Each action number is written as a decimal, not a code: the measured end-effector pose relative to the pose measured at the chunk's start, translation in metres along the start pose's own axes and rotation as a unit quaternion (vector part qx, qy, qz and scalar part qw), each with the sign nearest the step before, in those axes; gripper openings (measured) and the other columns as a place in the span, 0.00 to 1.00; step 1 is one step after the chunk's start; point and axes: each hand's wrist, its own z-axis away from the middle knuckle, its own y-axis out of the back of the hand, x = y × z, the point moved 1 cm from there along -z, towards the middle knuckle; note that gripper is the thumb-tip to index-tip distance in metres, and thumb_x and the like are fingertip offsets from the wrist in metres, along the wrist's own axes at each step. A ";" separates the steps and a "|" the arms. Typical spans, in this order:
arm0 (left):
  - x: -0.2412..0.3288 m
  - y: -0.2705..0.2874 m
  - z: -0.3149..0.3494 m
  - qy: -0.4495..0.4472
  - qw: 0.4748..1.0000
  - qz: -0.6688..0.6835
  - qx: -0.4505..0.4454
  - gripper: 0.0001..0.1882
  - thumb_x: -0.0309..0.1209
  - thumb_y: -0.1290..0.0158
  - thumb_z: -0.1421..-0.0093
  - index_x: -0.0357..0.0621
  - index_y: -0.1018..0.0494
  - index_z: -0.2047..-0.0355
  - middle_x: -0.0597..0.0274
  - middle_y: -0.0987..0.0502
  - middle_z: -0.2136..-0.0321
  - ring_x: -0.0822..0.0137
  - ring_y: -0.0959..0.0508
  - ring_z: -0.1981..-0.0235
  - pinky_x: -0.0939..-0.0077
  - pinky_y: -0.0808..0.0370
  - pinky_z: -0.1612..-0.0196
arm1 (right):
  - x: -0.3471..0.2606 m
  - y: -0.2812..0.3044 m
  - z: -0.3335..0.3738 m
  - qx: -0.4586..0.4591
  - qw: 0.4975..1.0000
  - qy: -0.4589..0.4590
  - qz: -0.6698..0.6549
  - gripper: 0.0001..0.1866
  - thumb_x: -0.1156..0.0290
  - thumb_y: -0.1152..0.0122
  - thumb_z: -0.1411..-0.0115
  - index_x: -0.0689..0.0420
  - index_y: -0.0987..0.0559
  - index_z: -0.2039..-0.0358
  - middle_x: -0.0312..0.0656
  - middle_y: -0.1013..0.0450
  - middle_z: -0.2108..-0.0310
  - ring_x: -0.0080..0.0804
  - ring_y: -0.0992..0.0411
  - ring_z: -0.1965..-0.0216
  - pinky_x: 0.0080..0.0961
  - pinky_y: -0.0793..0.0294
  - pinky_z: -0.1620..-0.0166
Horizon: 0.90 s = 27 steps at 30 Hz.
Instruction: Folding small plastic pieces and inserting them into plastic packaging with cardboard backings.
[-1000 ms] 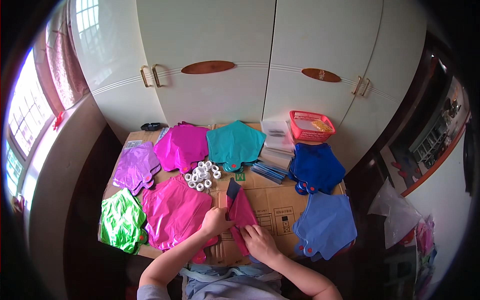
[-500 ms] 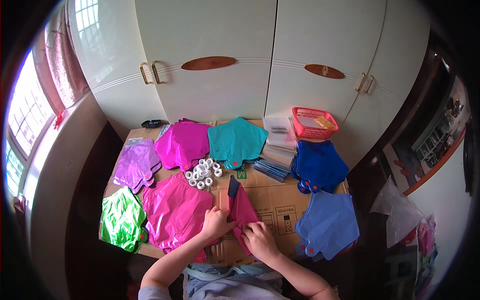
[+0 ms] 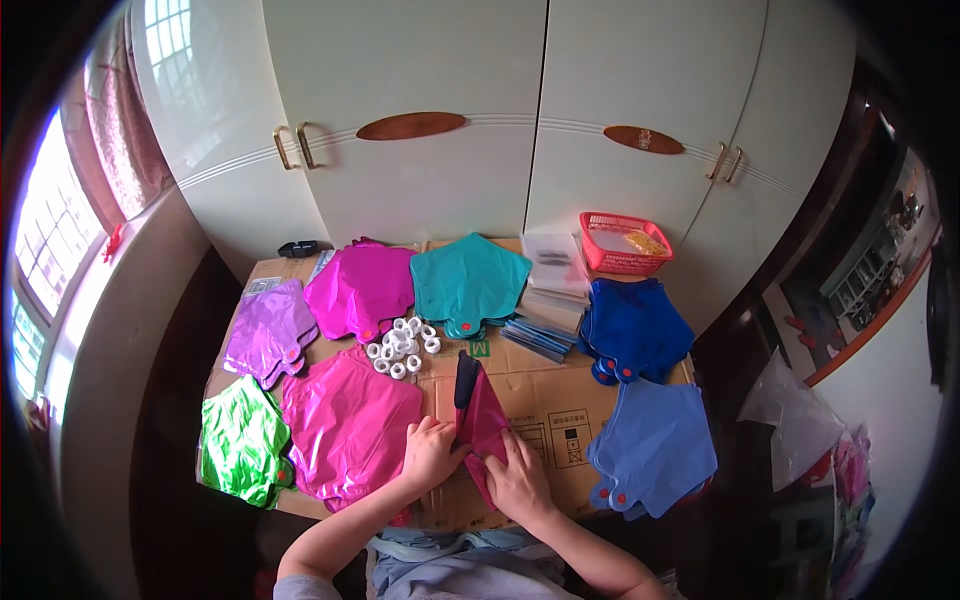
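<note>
A folded, shiny pink foil sheet (image 3: 486,404) with a dark strip (image 3: 466,378) along its far left edge stands tilted at the near middle of the cardboard. My left hand (image 3: 432,455) closes on its left edge, fingers curled. On the right side my right hand (image 3: 518,478) presses the foil with bent fingers, and its thumb is hidden. To the left of my left hand lies a stack of larger pink foil sheets (image 3: 350,425). Small white rings (image 3: 401,345) sit in a loose heap just beyond the folded sheet.
Around the cardboard (image 3: 545,385) lie foil stacks: green (image 3: 243,440), lilac (image 3: 268,330), magenta (image 3: 360,290), teal (image 3: 470,280), dark blue (image 3: 637,325) and light blue (image 3: 655,445). Blue-grey strips (image 3: 538,337) and a red basket (image 3: 625,243) are farther back, before white cabinet doors.
The folded pink sheet has spread slightly wider on its right side, and its dark strip has turned more upright. My right hand's fingers have shifted a little up along it.
</note>
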 end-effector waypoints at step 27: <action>0.008 0.008 0.009 -0.191 0.981 0.011 -0.010 0.09 0.28 0.48 0.52 0.48 0.28 0.68 0.64 0.25 0.74 0.63 0.26 0.67 0.69 0.31 0.60 | 0.005 0.016 -0.008 -0.058 0.998 -0.004 -0.010 0.21 0.65 0.42 0.50 0.63 0.27 0.57 0.54 0.31 0.58 0.49 0.32 0.56 0.37 0.32 0.50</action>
